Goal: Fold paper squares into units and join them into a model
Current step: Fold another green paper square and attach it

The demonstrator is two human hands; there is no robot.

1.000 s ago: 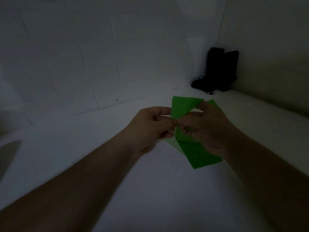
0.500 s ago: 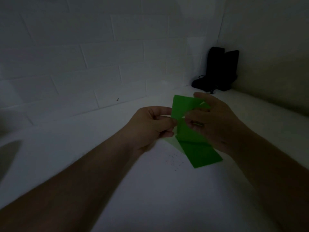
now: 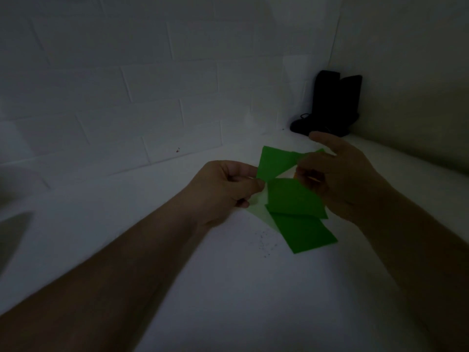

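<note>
White tiles back the counter (image 3: 228,288); left hand (image 3: 223,191) pinches green paper (image 3: 291,196) steady, so right hand's (image 3: 337,179) curled fingers can work the flap between them.

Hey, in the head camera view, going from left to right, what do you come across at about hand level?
Left hand pinching the paper's left edge → green folded paper held between both hands → right hand gripping the paper's right side. The black object sits farther back in the corner.
</note>
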